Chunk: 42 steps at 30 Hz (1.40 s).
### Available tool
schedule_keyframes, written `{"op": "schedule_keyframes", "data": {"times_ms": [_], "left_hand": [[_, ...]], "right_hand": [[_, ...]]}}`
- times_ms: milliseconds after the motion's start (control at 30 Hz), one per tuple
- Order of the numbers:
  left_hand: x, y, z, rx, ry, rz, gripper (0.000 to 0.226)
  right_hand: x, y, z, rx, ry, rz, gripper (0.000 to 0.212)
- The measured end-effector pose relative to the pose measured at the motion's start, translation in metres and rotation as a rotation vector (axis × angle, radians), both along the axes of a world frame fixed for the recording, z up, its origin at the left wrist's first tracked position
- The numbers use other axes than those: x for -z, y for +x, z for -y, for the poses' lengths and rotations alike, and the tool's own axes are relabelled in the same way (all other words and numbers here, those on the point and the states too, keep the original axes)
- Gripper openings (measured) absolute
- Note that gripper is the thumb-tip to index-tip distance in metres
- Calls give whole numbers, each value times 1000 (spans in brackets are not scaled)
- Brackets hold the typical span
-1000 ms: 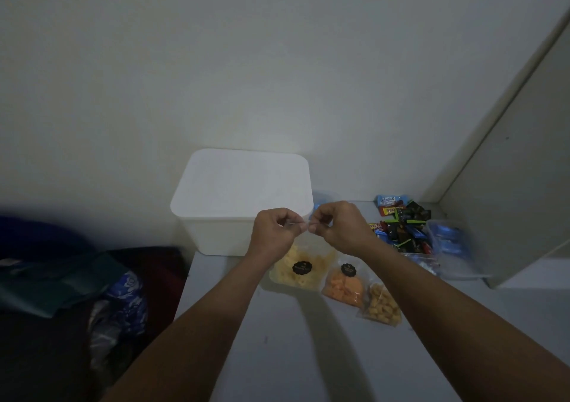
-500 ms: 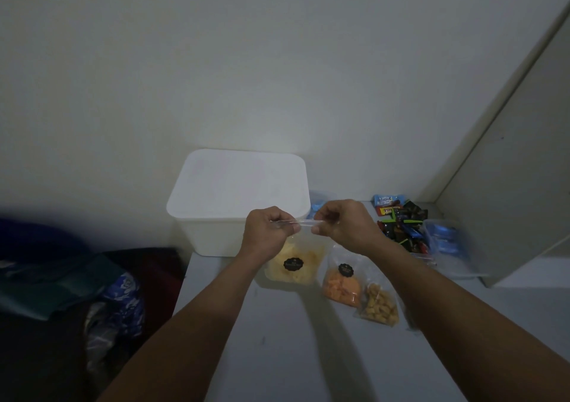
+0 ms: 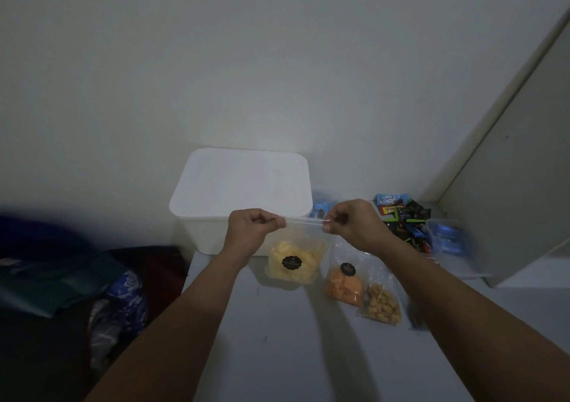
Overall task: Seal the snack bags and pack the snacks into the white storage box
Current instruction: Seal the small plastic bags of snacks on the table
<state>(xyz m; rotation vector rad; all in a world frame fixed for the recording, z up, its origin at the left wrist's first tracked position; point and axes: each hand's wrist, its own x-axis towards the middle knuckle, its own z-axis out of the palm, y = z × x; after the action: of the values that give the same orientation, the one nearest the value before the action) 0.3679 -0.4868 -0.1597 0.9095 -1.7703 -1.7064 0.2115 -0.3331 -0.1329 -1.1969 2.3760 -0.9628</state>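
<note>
Head view: a pale bench [image 3: 277, 340] meets a bare wall [image 3: 246, 62]. Left hand [image 3: 249, 229] and right hand [image 3: 354, 226] pinch the yellow bag's [image 3: 293, 260] top strip with curled fingers, just before the lidded white box [image 3: 240, 186]. Orange bag [image 3: 344, 284] lies beside.

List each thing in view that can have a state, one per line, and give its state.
white storage box: lid on.
yellow snack bag: top edge pinched by both hands.
left hand: pinching the bag's top.
right hand: pinching the bag's top.
orange snack bag: lying on the table.
</note>
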Motion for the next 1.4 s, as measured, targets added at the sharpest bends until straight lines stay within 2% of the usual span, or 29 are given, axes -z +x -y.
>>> {"op": "schedule_keyframes", "data": {"times_ms": [167,233,333,500,567,667,833,1000,1133,1233,1400], "left_hand": [[-2,1,5,81,-15,31,6],[-2,0,5,54,-4,26,9],[-2,2,5,-78,34,56,22],[-5,1,-8,-381,-117,239,47],[-10,-2,-17,-268,-1,256,50],[-19,-6,-28,-67,264,221,40],[-17,-10,-29,-52,412,138,27],[-17,-10,-26,-52,471,107,11],[-18,-11,-28,-32,504,68,10],[-17,-12,-31,-10,462,77,8],[-12,-10,-29,-3,335,120,4]], "right_hand": [[-6,-5,2,22,24,-20,7],[-9,-5,3,17,22,-25,8],[-8,-3,3,-3,5,-23,9],[1,1,3,14,-51,20,7],[3,4,4,9,-78,14,8],[5,10,6,-4,-110,17,12],[8,16,4,-3,-128,30,16],[13,19,2,3,-144,50,20],[17,22,1,-51,-175,125,23],[20,22,4,-33,-173,136,14],[20,21,8,-10,-118,238,25]]}}
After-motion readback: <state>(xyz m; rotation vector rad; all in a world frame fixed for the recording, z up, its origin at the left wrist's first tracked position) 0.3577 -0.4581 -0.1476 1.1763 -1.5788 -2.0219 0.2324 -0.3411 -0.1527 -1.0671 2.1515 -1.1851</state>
